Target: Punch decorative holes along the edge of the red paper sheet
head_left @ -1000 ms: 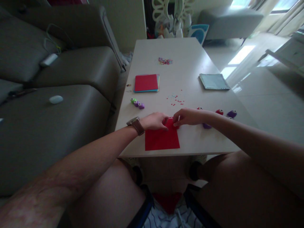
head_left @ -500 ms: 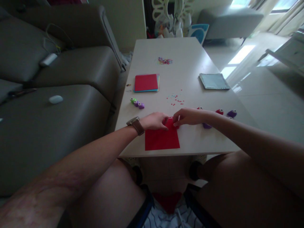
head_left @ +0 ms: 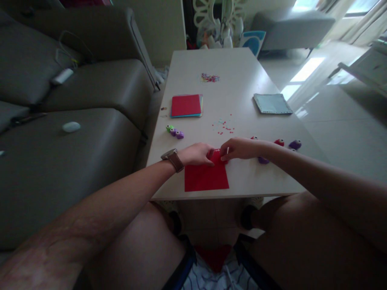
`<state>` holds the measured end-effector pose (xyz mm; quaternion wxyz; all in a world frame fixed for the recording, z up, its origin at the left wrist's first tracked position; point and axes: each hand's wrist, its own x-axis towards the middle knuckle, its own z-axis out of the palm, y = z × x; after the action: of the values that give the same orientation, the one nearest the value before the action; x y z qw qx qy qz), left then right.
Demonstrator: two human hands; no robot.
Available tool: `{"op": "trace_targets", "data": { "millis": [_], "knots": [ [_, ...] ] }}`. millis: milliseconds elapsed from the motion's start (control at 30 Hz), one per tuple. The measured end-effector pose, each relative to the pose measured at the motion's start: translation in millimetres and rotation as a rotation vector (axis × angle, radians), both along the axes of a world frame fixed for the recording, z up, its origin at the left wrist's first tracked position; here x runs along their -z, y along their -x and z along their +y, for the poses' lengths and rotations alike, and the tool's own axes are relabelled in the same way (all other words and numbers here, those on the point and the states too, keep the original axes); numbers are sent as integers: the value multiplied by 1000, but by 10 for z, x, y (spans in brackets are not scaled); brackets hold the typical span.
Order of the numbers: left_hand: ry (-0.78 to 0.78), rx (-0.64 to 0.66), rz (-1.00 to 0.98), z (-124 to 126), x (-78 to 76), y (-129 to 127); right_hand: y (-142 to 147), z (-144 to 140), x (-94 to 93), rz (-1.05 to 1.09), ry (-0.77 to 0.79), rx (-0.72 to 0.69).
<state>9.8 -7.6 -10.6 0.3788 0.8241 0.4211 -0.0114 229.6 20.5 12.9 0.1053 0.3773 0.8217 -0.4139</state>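
A red sheet of paper (head_left: 207, 177) lies near the front edge of the table, its upper corners hidden by my hands. My left hand (head_left: 198, 154), with a watch (head_left: 173, 157) on the wrist, rests on the paper's upper left part, fingers bent and thumb against the sheet. At the upper right, my right hand (head_left: 237, 149) has thumb and fingertips closed at the paper's edge. Small pale marks show along the paper's top between the hands; I cannot make out what they are.
Beyond the hands lie scattered tiny sequins (head_left: 225, 128), a stack of coloured paper (head_left: 186, 105) and a grey-blue pouch-like piece (head_left: 272, 104). Purple and green clay-like figures with eyes (head_left: 174, 131) sit left; red and purple ones (head_left: 295, 144) sit right. A sofa (head_left: 90, 149) stands left.
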Motion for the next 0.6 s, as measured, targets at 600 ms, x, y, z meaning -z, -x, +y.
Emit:
{"op": "trace_targets", "data": {
  "millis": [600],
  "knots": [
    [-21, 3, 68, -15, -83, -34, -16, 15, 59, 34, -12, -17]
  ]
}}
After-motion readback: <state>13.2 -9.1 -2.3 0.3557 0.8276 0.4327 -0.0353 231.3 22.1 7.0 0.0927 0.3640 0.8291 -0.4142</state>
